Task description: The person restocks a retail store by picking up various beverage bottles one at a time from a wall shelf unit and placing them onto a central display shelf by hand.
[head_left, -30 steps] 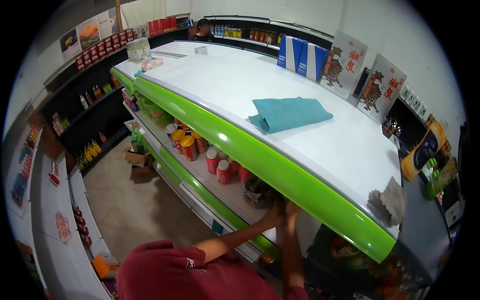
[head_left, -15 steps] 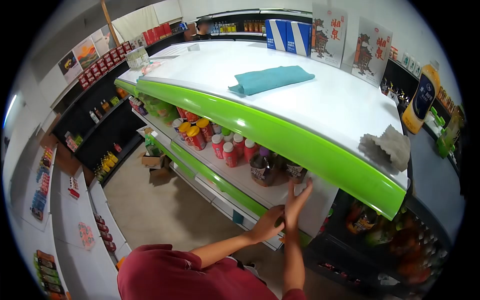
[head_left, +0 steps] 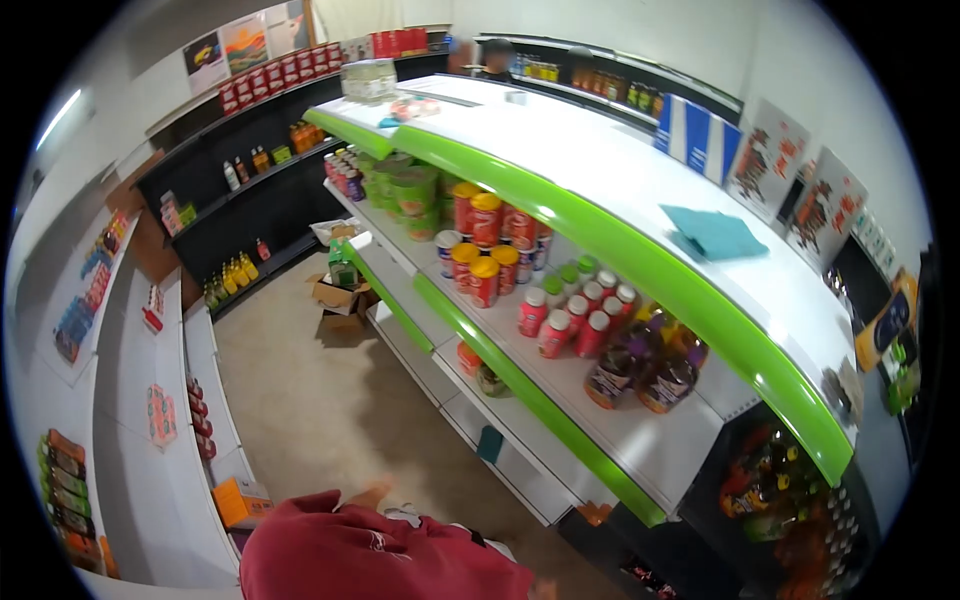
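Beyond the dark red sleeve, a short blurred piece of my left hand or forearm (head_left: 372,492) shows over the floor, its fingers not distinguishable. At the bottom edge, only a smeared bit of my right hand (head_left: 543,588) appears. Neither is seen touching any goods. On the upper shelf to the right stand dark bottles with purple caps (head_left: 620,368), beside red bottles with white caps (head_left: 557,333). Farther left are red cans with yellow lids (head_left: 484,282) and stacked green tubs (head_left: 413,195).
A green-edged white shelf unit (head_left: 600,245) fills the right side, with a teal cloth (head_left: 715,232) and a grey cloth (head_left: 843,388) on top. Opposite are white shelves (head_left: 130,440). An open cardboard box (head_left: 340,298) and an orange box (head_left: 240,500) are also there. People stand at the back.
Both hands have dropped from the shelf's front edge toward my body. The view has swung left, bringing more of the shelved bottles and cans into sight.
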A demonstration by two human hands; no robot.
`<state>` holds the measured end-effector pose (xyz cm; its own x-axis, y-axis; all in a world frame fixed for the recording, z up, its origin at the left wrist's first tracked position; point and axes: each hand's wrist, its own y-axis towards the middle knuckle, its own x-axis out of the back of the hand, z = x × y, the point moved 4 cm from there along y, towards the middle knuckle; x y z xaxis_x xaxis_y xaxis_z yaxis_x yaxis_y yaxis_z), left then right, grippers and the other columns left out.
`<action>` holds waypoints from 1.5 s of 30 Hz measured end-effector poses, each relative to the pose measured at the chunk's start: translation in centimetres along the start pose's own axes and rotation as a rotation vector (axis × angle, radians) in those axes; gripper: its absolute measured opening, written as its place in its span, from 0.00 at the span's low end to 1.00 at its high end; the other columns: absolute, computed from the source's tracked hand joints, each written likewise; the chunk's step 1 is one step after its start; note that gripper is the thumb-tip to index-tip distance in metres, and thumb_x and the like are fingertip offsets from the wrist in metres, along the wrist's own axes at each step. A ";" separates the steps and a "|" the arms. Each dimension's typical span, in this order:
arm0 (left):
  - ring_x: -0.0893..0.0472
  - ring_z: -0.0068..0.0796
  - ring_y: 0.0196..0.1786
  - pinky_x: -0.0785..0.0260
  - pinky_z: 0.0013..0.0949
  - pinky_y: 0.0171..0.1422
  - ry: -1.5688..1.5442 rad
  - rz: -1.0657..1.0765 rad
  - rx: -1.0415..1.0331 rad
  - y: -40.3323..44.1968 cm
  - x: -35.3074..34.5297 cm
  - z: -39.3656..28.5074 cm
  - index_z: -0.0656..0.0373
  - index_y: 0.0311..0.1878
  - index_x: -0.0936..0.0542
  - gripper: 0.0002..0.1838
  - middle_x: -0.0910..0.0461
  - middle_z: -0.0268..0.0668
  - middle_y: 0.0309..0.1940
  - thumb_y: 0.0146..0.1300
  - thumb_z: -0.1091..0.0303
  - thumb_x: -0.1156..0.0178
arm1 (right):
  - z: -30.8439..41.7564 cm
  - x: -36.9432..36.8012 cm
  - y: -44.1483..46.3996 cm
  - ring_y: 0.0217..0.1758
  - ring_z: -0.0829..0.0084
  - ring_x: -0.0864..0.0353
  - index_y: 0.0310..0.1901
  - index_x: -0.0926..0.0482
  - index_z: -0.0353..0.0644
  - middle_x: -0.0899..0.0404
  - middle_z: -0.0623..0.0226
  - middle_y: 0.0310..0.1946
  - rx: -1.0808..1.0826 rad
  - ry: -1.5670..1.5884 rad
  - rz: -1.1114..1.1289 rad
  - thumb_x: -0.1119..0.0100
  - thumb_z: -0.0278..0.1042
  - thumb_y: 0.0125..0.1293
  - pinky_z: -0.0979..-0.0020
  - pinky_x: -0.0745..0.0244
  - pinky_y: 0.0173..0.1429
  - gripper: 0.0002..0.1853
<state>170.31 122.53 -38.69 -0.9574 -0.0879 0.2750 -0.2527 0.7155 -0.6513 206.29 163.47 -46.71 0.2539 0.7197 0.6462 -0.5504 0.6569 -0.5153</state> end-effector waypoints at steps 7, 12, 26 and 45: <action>0.12 0.41 0.46 0.21 0.40 0.51 -0.292 -0.651 0.651 -7.3 0.5 15.5 0.54 0.40 0.11 0.20 0.12 0.45 0.43 0.53 0.49 0.32 | 3.5 -5.5 -3.3 0.45 0.50 0.15 0.46 0.17 0.31 0.16 0.41 0.39 -0.482 0.201 0.213 0.40 0.45 0.66 0.53 0.22 0.48 0.21; 0.14 0.48 0.46 0.22 0.45 0.52 -0.619 -0.578 0.517 -8.7 -1.9 15.5 0.60 0.42 0.12 0.25 0.13 0.48 0.45 0.48 0.48 0.32 | 8.2 -10.9 -0.2 0.45 0.50 0.15 0.46 0.17 0.31 0.16 0.41 0.39 -0.426 0.300 0.193 0.41 0.45 0.66 0.52 0.22 0.49 0.22; 0.13 0.50 0.42 0.22 0.48 0.47 -0.591 -0.820 0.511 -12.9 -10.9 24.2 0.62 0.42 0.11 0.22 0.13 0.52 0.41 0.50 0.54 0.33 | 64.9 -30.8 -13.4 0.49 0.68 0.15 0.61 0.24 0.37 0.15 0.58 0.51 0.611 0.063 1.183 0.43 0.47 0.73 0.65 0.22 0.56 0.24; 0.15 0.51 0.52 0.23 0.46 0.57 -1.190 -0.920 0.896 -19.0 -8.7 26.2 0.62 0.50 0.15 0.25 0.17 0.55 0.52 0.58 0.53 0.41 | 97.3 -0.8 -48.6 0.38 0.69 0.21 0.54 0.27 0.43 0.20 0.67 0.44 1.523 1.587 1.909 0.59 0.34 0.77 0.54 0.26 0.52 0.13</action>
<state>179.78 91.55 -47.21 0.0613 -0.9185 0.3906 -0.3236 -0.3885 -0.8628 155.43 109.09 32.57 -0.9413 0.0308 -0.3363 -0.3371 -0.1427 0.9306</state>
